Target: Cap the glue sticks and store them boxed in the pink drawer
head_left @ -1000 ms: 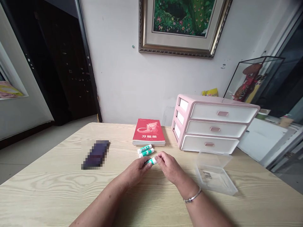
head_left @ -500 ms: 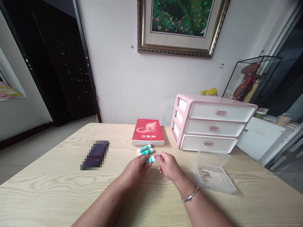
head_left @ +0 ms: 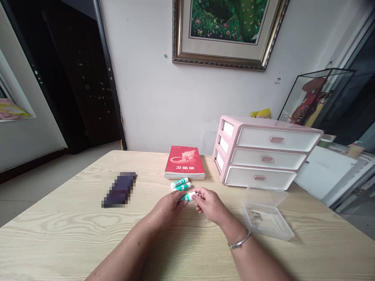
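Note:
A green and white glue stick lies level between my two hands, just above the table or resting on it; I cannot tell which. My left hand is closed around its green body. At the white end, my right hand pinches it between thumb and fingers; whether the cap is loose cannot be made out. Just beyond my left hand are two more glue sticks, a farther one and a nearer one, side by side on the wooden table. My fingers partly cover the held one.
Behind the glue sticks lie red-covered books. An open clear plastic box sits right of my right hand, before a pink and white drawer unit. A dark, pixelated flat object lies at left.
The view has shifted slightly, so things sit a little further right. Both hands keep their hold on the glue stick, and slightly more of its white end shows between them.

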Available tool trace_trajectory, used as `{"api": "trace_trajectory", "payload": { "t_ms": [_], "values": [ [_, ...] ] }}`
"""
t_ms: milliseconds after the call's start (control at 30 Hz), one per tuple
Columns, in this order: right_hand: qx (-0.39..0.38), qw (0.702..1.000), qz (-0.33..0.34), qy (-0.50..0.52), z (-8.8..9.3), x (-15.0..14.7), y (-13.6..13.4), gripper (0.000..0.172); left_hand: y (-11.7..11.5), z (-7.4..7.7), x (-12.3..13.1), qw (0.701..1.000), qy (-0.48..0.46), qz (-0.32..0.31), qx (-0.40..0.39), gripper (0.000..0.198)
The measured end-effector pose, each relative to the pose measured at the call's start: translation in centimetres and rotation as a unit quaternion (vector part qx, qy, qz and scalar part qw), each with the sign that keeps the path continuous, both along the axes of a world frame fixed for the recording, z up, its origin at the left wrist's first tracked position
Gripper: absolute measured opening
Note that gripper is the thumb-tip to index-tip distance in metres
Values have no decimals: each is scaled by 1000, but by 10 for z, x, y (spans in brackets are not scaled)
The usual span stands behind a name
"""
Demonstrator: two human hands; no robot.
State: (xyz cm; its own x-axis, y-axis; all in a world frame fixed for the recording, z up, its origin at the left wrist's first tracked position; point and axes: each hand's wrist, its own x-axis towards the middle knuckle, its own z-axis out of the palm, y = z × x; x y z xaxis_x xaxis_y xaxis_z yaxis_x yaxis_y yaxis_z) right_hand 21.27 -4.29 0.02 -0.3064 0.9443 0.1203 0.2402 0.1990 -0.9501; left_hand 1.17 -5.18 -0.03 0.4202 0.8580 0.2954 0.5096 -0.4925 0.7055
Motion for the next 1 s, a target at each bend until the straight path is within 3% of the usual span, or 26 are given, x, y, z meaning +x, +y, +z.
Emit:
{"api": "trace_trajectory", "payload": {
  "t_ms": [100,300,600,833,1000],
  "values": [
    [11,1000,-13,-18,1,-1,-1,38,0,-1,1,1000,3,7,-3,34],
    [57,998,25,16,5,-1,-6,37,-5,10,-1,998,-34,-33,-41,34],
    [12,999,-36,-25,3,-3,-3,39,-3,1,1,998,41,16,45,32],
    [25,999,0,26,2,1,-2,40,-3,2,0,999,34,14,31,30],
    [-9,999,-21,33,-2,-2,2,38,-2,3,2,997,50,25,44,28]
  ]
}}
